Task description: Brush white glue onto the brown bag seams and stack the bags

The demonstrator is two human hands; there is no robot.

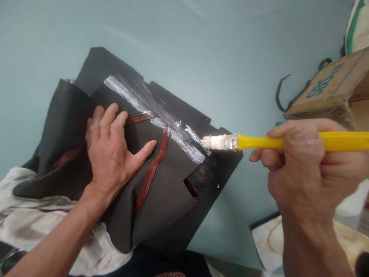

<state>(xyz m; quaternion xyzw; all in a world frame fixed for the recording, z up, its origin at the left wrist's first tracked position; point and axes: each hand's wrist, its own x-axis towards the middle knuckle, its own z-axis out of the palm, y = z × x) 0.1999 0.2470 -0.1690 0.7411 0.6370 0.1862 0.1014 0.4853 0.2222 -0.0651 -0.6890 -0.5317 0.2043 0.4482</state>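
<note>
My right hand (308,165) grips a brush (253,142) by its yellow handle. Its pale, caked bristles touch a dark board (161,96) at the end of a white smear. Across the upper part of a dark grey panel (173,177) with reddish-brown strips (152,169) runs a streaky white coating (184,144). The panel lies over the board, and a slot shows near its right corner. My left hand (111,142) rests on the panel, fingers and thumb spread, holding nothing. Left of it the dark material rises in a fold (66,127).
An opened cardboard box (325,84) stands at the right, a black strap (279,92) beside it. White cloth (52,215) lies under the panel at lower left. A stained, light-coloured item (268,238) sits at lower right, partly behind my right wrist. The work surface (201,42) is pale blue-green.
</note>
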